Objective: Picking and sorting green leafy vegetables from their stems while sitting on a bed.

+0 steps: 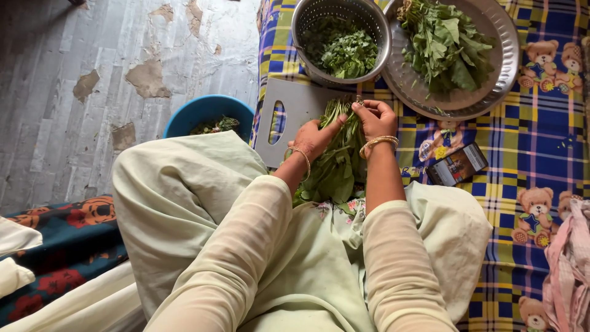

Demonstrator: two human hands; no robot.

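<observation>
Half done, seemingly: colander (341, 43) filling with picked leaves, plate (501, 74) holding uncut greens (plenty), both hands (313, 138) (376, 118) pinching bunch (335, 163) over cutting board (295, 110).

a checked blue, yellow and purple cloth (541, 129) printed with teddy bears covers the floor (74, 74), whose grey paint is flaking. on the cloth lies a grey cutting board (289, 117). just beyond the board stands a steel colander (307, 18); right of it a steel plate (504, 61). left of the board sits a blue bowl (190, 114); further right a phone (458, 165).
</observation>
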